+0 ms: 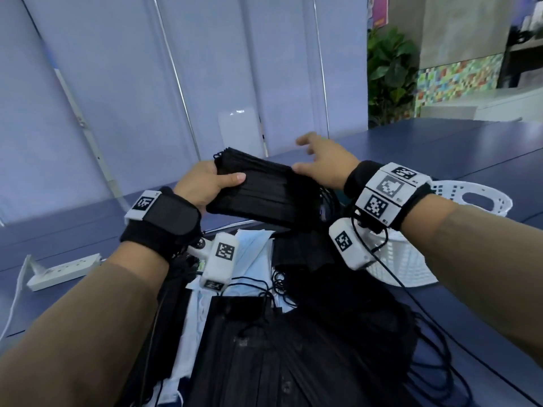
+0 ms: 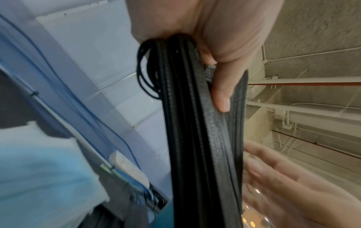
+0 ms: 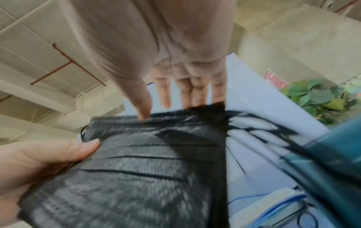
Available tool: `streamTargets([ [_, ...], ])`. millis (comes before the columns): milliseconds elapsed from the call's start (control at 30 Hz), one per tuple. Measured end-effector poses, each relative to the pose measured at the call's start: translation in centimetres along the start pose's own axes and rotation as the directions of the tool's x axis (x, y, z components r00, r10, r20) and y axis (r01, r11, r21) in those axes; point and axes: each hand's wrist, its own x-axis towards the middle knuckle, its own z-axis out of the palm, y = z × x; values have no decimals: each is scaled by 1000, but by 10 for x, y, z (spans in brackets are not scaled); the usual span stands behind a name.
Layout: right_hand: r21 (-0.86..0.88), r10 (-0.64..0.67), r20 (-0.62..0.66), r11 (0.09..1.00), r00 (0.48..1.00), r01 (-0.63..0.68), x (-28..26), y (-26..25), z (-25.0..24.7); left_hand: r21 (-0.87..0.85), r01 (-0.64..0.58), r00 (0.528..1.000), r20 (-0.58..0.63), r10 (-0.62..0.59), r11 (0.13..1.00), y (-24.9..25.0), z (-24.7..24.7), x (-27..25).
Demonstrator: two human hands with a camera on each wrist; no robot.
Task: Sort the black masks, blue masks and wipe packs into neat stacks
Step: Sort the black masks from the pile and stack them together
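A thick stack of black masks (image 1: pixel 258 192) is held in the air above a dark blue counter (image 1: pixel 440 148), roughly at the centre of the head view. The stack is gripped at its 9 o'clock end by the left hand (image 1: pixel 202 183), with the thumb laid across the top face and the other fingers curled underneath; in the left wrist view the stack (image 2: pixel 201 123) is seen edge-on, many pleated layers pressed together, with the thumb (image 2: pixel 222 92) clamped on one side and a bunch of ear loops (image 2: pixel 148 72) spilling out beside the palm. The right hand (image 1: pixel 323 163) is seen at the 3 o'clock end of the stack, its fingers straight and spread apart; in the right wrist view the thumb tip (image 3: pixel 142 111) is seen touching the far edge of the stack (image 3: pixel 148 162), while the other fingers (image 3: pixel 185 92) are stretched out beyond it, gripping nothing. Below the raised stack, toward 6 o'clock, a loose heap of more black masks (image 1: pixel 293 348) and tangled black ear loops is spread on the counter, with pale blue masks (image 1: pixel 252 248) partly buried under it. A white perforated basket (image 1: pixel 405 254) is seen at 3 o'clock, beside the right wrist, and a white power strip (image 1: pixel 64 271) lies at 9 o'clock. A green plant (image 1: pixel 388 71) stands in the background toward 1 o'clock.
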Motion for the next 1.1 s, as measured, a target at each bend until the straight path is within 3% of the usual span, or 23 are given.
streamTargets([
  [67, 200, 176, -108, 968, 978, -152, 3, 13, -14, 47, -24, 993, -116, 30, 999, 4, -11, 12],
  [100, 352, 280, -67, 905, 958, -240, 4, 19, -19, 74, -27, 986, -162, 39, 997, 7, -14, 15],
  [167, 609, 407, 193, 663, 893, -435, 6, 26, -23, 100, -22, 979, -201, 42, 995, 10, -17, 21],
  [200, 658, 400, 327, 553, 856, -510, 6, 28, -22, 78, -14, 982, -189, 28, 997, 13, -15, 23],
  [233, 656, 369, 417, 511, 831, -556, 9, 31, -19, 39, -7, 987, -161, 13, 999, 17, -12, 24],
  [333, 619, 265, 502, 555, 823, -556, 20, 29, -12, -91, -12, 996, -93, 4, 996, 28, 0, 28],
  [533, 736, 79, 463, 520, 883, -433, 54, 39, -40, -267, -1, 997, -68, -18, 964, 44, 24, 54],
  [600, 748, 94, 410, 534, 907, -394, 66, 46, -61, -359, 45, 997, -48, -67, 932, 46, 38, 70],
  [733, 616, 253, 297, 686, 921, -387, 90, 71, -106, -470, 230, 972, 77, -220, 852, 43, 91, 99],
  [800, 288, 351, 195, 872, 916, -395, 102, 87, -127, -506, 305, 951, 113, -289, 807, 35, 123, 110],
  [833, -4, 377, 129, 925, 917, -380, 104, 94, -136, -511, 329, 942, 118, -315, 794, 29, 138, 114],
  [867, -241, 376, 69, 905, 924, -350, 104, 100, -144, -502, 357, 932, 131, -338, 788, 21, 151, 118],
  [900, -359, 381, 45, 869, 923, -341, 102, 103, -149, -453, 395, 918, 161, -362, 799, 12, 162, 123],
  [1000, -484, 442, 91, 803, 893, -348, 102, 125, -148, -158, 438, 887, 234, -398, 885, -10, 186, 135],
  [1067, -554, 483, 141, 762, 864, -336, 106, 143, -135, 158, 307, 905, 258, -339, 939, -12, 194, 136],
  [1100, -556, 496, 175, 763, 850, -331, 108, 152, -126, 333, 190, 919, 272, -287, 924, -10, 196, 135],
])
